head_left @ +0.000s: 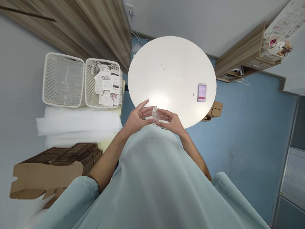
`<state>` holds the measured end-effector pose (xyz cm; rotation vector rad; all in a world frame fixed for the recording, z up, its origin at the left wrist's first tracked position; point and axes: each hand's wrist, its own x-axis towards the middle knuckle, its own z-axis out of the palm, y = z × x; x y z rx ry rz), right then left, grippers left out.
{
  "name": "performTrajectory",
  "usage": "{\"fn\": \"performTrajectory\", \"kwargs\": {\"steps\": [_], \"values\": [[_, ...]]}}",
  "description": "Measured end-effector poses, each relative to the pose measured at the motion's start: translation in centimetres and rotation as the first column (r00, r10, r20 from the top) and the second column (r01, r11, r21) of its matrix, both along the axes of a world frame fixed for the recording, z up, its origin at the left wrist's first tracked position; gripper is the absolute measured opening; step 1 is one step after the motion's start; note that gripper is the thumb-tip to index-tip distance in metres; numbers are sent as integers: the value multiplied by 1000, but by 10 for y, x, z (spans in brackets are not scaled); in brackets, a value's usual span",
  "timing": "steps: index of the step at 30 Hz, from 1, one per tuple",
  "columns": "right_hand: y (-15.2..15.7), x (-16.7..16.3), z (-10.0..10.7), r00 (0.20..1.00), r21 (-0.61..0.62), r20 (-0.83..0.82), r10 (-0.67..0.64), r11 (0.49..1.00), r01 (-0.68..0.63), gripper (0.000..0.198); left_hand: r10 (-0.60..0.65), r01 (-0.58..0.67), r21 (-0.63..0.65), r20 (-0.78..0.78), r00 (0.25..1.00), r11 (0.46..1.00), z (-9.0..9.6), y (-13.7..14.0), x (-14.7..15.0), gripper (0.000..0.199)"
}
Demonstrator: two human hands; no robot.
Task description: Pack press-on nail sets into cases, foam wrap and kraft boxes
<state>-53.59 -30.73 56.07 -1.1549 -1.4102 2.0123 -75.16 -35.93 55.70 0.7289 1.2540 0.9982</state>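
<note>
A small clear plastic case is held upright between my two hands, just over the near edge of the white round table. My left hand grips its left side, with the thumb low near the front and the index finger raised free. Around its right side, my right hand has its fingers behind and its thumb at the lower front. The case is see-through, and whether anything lies inside is too small to tell.
Toward the right of the table lies a phone-like purple rectangle, blurred. On the left stand a basket of clear plastic pieces and a basket of printed cards. Below them lie white sheets and folded cardboard boxes. Cartons stand beyond the table's right edge.
</note>
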Motion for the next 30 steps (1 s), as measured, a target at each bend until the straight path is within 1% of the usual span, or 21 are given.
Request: {"fn": "performTrajectory", "kwargs": {"steps": [5,9,13,17,20,24,26,28,30], "values": [[-6,-6,5,1000,34,0,-28,999,28,80,20,-18,65,-31,999,998,7,-4,-2,124],[-7,-7,17,1000,59,-13,-9,998,10,83,17,-10,108,-62,998,994,17,-8,-3,121],[-8,-3,30,999,71,-34,27,997,-25,82,-33,36,118,-27,999,992,28,-10,-10,122],[-9,-1,34,997,68,-74,34,997,-29,79,-49,46,102,24,999,994,35,-12,-18,119],[-7,1,33,996,44,-72,49,998,-46,77,-57,52,79,64,996,995,32,-13,-25,116],[-1,1,29,997,14,-50,61,998,-60,72,-38,31,72,103,994,997,20,-15,-31,110],[1,-3,26,999,21,-45,26,999,-25,66,-8,-1,80,113,994,997,13,-18,-30,109],[3,-12,23,999,34,-35,-35,999,36,63,32,-43,84,123,992,996,7,-21,-28,109],[3,-23,18,994,53,-5,-111,992,111,65,72,-84,82,139,988,993,3,-24,-26,107]]}}
